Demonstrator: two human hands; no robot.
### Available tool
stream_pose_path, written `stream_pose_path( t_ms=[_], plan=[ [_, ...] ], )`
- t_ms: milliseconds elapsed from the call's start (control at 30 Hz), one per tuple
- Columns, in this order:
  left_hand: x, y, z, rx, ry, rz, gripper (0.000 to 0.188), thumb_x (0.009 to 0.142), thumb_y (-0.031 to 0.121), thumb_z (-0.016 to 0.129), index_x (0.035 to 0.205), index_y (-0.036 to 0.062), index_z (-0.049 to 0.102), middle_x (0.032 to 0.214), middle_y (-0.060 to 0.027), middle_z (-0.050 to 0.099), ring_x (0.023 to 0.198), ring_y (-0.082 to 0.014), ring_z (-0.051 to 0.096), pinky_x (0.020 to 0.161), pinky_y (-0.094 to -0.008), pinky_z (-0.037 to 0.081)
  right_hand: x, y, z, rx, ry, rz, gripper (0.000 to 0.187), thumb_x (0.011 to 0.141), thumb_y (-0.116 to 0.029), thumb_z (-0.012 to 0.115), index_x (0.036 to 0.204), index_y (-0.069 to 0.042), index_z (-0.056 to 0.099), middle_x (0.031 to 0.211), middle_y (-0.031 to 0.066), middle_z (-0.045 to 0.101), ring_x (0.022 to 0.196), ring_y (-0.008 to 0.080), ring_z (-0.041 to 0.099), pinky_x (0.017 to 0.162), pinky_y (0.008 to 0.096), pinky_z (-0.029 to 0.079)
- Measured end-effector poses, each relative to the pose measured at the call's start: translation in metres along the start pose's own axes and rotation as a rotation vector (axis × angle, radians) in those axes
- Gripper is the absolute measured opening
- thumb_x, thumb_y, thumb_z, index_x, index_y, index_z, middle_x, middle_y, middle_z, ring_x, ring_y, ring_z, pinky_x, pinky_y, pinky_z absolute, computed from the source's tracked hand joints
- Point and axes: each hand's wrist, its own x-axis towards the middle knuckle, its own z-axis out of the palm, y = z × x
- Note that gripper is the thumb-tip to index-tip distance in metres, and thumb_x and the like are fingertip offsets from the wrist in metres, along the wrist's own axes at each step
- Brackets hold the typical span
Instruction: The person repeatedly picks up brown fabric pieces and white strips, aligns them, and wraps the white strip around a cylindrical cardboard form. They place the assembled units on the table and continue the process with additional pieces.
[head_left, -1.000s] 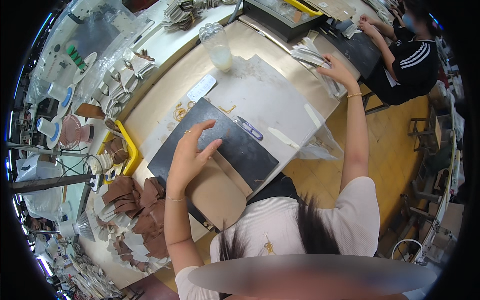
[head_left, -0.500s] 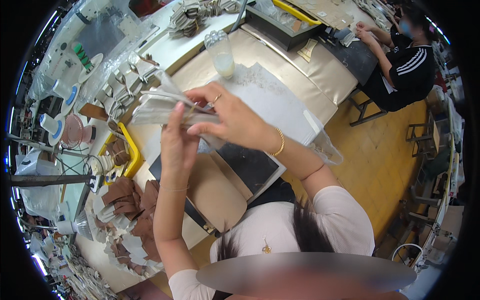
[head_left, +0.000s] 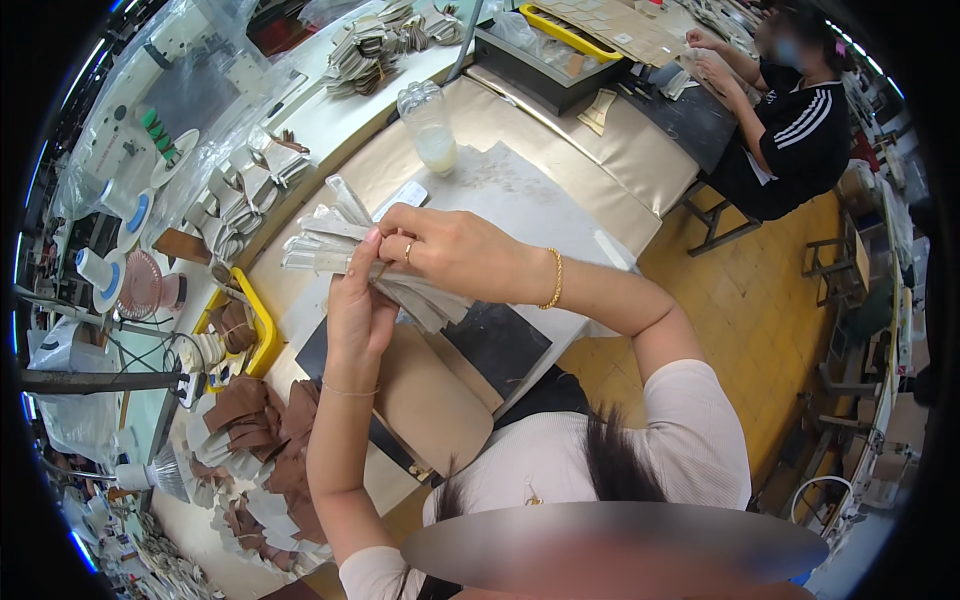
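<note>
Above the near side of the table, both hands hold a bundle of thin grey-white cut pieces (head_left: 330, 240). It is pinched at its middle, and its two ends fan out. My left hand (head_left: 358, 312) grips it from below with the thumb up. My right hand (head_left: 455, 255) closes over it from the right, its fingertips at the middle, where a thin band partly shows. Below the hands lie a tan panel with a rounded end (head_left: 430, 395) and a black board (head_left: 500, 335). A white sheet (head_left: 530, 205) spreads behind them.
Brown and grey cut pieces (head_left: 245, 415) are heaped at the left, near a yellow tray (head_left: 268, 325). A bottle with pale liquid (head_left: 433, 145) stands on the table. More bundles (head_left: 365, 55) lie at the back. A co-worker (head_left: 800, 125) sits at the far right.
The bundle has turned in my hands, and its near end now spreads out below my right hand. My right hand has rolled over, its back facing up. The view has shifted slightly.
</note>
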Motion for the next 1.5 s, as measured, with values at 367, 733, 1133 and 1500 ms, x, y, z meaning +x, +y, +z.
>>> stream_pose_path(
  t_ms=[367,733,1133,1500],
  plan=[
    [-0.001,0.043,-0.023,-0.215,0.007,0.214,0.023,0.088,0.021,0.059,0.103,0.0037,0.054,0.091,-0.012,0.063,0.101,-0.0303,0.058,0.094,-0.0427,0.042,-0.019,0.003,-0.016,0.425,-0.129,0.11,0.009,0.084,-0.012,0.058,0.088,-0.006,0.052,0.08,0.0109,0.058,0.076,0.0309,0.057,0.069,0.038,0.046],
    [-0.01,0.084,-0.044,-0.174,-0.008,0.508,0.032,0.086,0.023,0.064,0.109,0.004,0.054,0.09,-0.0115,0.063,0.095,-0.0254,0.06,0.09,-0.0391,0.045,-0.061,0.057,0.035,0.231,-0.291,0.555,0.01,0.081,-0.009,0.062,0.086,-0.001,0.06,0.081,0.0123,0.065,0.074,0.0267,0.064,0.066,0.0328,0.049],
    [0.01,0.015,-0.021,0.06,-0.012,0.155,0.038,0.081,0.007,0.065,0.114,-0.0035,0.049,0.096,-0.0142,0.063,0.091,-0.0237,0.06,0.085,-0.0349,0.048,-0.012,0.057,0.025,0.377,0.152,0.445,0.021,0.081,-0.012,0.067,0.1,-0.004,0.065,0.095,0.0065,0.065,0.079,0.0142,0.062,0.066,0.0246,0.05],
    [0.001,0.003,-0.001,0.29,0.023,0.24,0.041,0.083,0.007,0.064,0.118,-0.003,0.047,0.107,-0.0108,0.06,0.1,-0.019,0.057,0.091,-0.0324,0.042,0.01,0.016,0.012,0.65,0.261,0.524,0.013,0.083,-0.012,0.067,0.086,-0.001,0.061,0.076,0.0046,0.061,0.065,0.0096,0.057,0.061,0.0239,0.048]
  ],
)
